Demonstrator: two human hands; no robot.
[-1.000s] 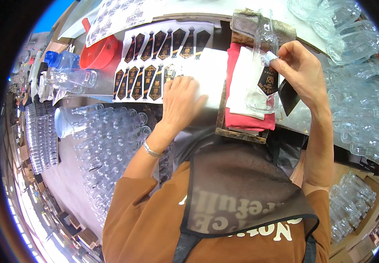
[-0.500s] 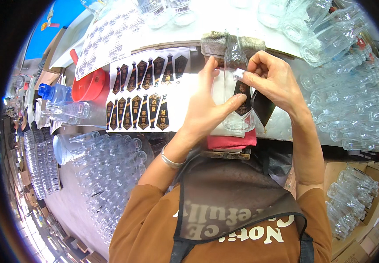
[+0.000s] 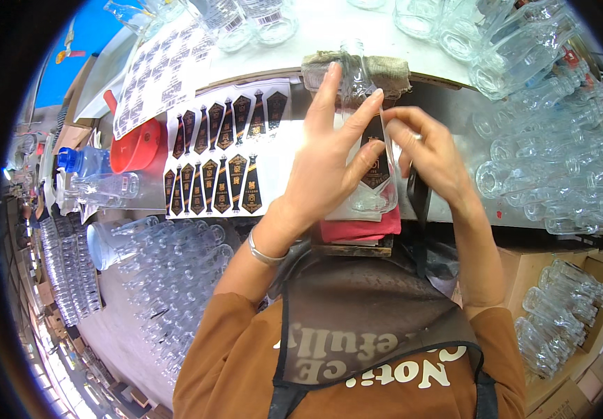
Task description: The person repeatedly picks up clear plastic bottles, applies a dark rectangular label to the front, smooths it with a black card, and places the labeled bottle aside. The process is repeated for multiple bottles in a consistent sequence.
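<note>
A clear glass bottle (image 3: 372, 201) lies on its back in front of me, neck pointing away. A black tie-shaped label (image 3: 377, 174) with gold print sits on its upper side, partly covered by my left hand. My left hand (image 3: 326, 160) rests over the bottle with fingers stretched apart, the thumb against the label. At the bottle's right side is my right hand (image 3: 427, 157), fingers curled and tips close to the glass. From its lower fingers hangs a flat dark piece (image 3: 418, 197), resembling a scraper. A folded grey cloth (image 3: 388, 73) supports the neck; a red cloth (image 3: 361, 230) lies under the base.
Left of the bottle lies a sheet of tie-shaped labels (image 3: 228, 150). Beyond it are a red plastic scoop (image 3: 136, 146) and a blue-capped bottle (image 3: 85, 159). Many glass bottles (image 3: 539, 167) cover the right side; more fill a cardboard box (image 3: 560, 314) and stand at lower left (image 3: 165, 286).
My right hand has drawn back from the label's top to the bottle's right edge; the small white paper no longer shows in its fingers. My left fingers have spread across the bottle.
</note>
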